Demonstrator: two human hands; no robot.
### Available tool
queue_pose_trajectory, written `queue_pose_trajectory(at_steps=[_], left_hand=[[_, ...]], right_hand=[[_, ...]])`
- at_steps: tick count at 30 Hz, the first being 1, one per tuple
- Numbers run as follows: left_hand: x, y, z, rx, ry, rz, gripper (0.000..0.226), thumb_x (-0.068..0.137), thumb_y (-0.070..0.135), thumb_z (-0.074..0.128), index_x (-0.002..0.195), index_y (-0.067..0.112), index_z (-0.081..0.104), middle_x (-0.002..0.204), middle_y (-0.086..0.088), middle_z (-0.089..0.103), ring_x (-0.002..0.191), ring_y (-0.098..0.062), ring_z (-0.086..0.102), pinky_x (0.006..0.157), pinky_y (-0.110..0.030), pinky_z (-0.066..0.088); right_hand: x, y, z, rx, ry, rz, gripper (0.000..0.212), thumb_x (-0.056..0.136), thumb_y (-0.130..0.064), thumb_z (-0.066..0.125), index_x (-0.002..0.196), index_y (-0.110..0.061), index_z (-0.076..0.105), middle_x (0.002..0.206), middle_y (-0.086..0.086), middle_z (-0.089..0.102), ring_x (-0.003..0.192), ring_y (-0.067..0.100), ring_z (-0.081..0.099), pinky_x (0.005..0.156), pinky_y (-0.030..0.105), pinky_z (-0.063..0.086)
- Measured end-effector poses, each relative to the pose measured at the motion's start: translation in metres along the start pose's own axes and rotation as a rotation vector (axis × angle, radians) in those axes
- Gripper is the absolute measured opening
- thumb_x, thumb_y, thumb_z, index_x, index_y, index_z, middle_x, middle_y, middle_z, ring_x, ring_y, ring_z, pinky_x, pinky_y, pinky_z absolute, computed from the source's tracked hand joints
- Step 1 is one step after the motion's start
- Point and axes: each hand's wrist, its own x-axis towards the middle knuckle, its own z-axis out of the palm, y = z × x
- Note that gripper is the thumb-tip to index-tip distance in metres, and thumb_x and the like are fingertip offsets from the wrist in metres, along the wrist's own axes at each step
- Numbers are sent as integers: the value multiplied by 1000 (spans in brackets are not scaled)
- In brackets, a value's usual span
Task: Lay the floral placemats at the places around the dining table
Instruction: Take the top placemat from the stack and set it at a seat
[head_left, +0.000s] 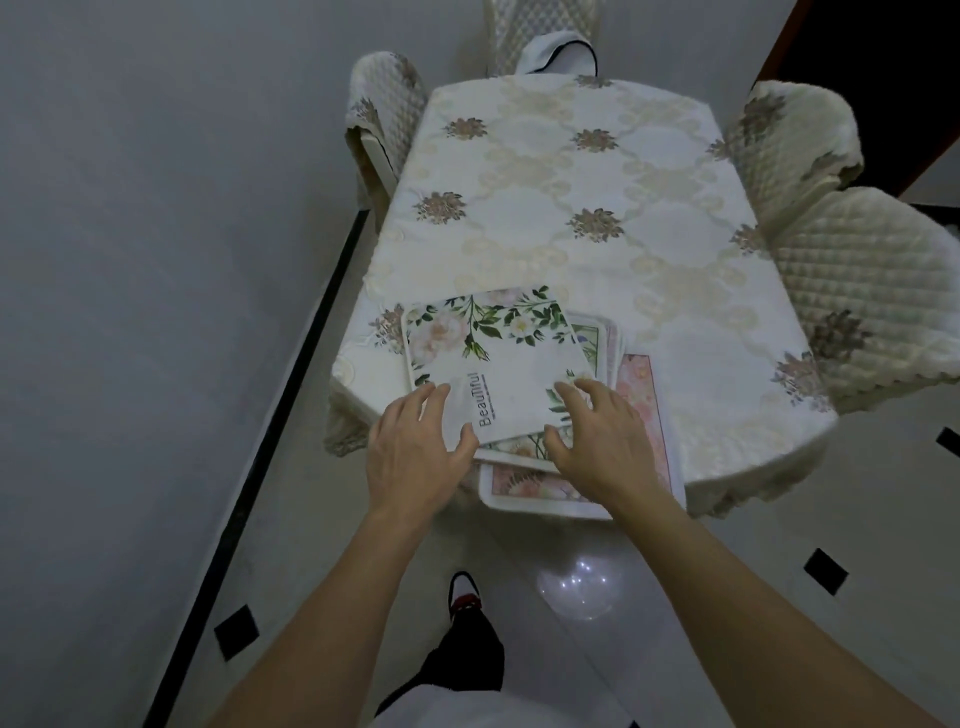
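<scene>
A stack of floral placemats lies at the near end of the dining table (571, 249), skewed and overhanging the front edge. The top placemat (498, 358) is white with green leaves, pale flowers and the word "Beautiful". A pink placemat (641, 410) shows underneath at the right and front. My left hand (415, 447) rests with spread fingers on the top mat's near left corner. On its near right corner lies my right hand (597, 436), fingers bent over the edge. Whether either hand grips the mat cannot be told.
The table wears a cream cloth with brown flower motifs. Quilted cream chairs stand at the far left (387, 109), far end (545, 36) and right side (857, 291). A grey wall runs along the left. My shoe (465, 597) is on the glossy tiled floor.
</scene>
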Motion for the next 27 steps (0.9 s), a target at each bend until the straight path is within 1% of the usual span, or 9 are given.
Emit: queue_pose_trajectory(at_steps=[5,8,11,14,18,20,23,25,27], left_hand=[[55,-23,9,-38,-26,-28,62,84,55,37,132,19,54,133,0,59,117,-23,54,94,-42,48],[88,-32,16,-41,-69,-46,65,84,56,35,134,19,53,136,-2,57,118,-25,54,92,-44,49],[108,-38,27,-62,-111,-73,60,86,53,46,135,19,53,141,-3,54,119,-27,53,91,-43,50],[124,-42,39,-97,-147,-112,56,88,48,56,136,20,53,141,-1,53,118,-27,53,89,-41,50],[138,-50,52,-225,-188,-268,57,88,44,61,138,20,50,136,-3,54,117,-26,52,89,-40,47],[143,-57,60,-286,-205,-349,60,87,42,63,139,18,48,134,-6,54,118,-28,53,89,-40,47],[150,-61,70,-298,-237,-455,62,87,42,64,140,15,47,132,-11,51,116,-31,53,86,-39,45],[153,-60,76,-316,-253,-516,62,88,38,65,139,10,46,128,-15,48,114,-33,51,84,-37,40],[156,-61,84,-333,-276,-570,62,87,38,66,137,7,46,123,-16,47,110,-34,51,84,-37,41]], right_hand=[[55,-13,5,-19,-19,34,59,91,-43,52,144,-18,45,146,11,47,132,30,45,106,45,37],[80,-14,11,-8,-26,69,58,91,-42,53,143,-17,46,145,11,48,132,30,46,104,46,39],[96,-7,17,-6,-46,103,57,91,-41,54,142,-17,48,143,12,49,130,31,47,104,47,40],[111,3,23,-18,-58,142,56,90,-40,55,140,-16,49,141,12,51,129,32,49,105,48,38],[130,18,28,2,-87,163,57,89,-38,55,140,-14,48,137,13,54,124,33,51,101,46,42],[141,24,30,39,-117,188,59,91,-38,54,144,-15,43,139,11,51,126,30,49,99,44,44],[158,36,34,136,-152,264,60,93,-37,54,147,-16,37,141,10,47,126,29,46,96,43,45],[168,43,40,164,-167,295,59,93,-36,54,145,-15,39,139,11,48,122,29,46,93,42,45],[177,49,46,173,-181,321,55,92,-35,55,141,-13,42,135,14,48,119,30,47,92,41,44]])
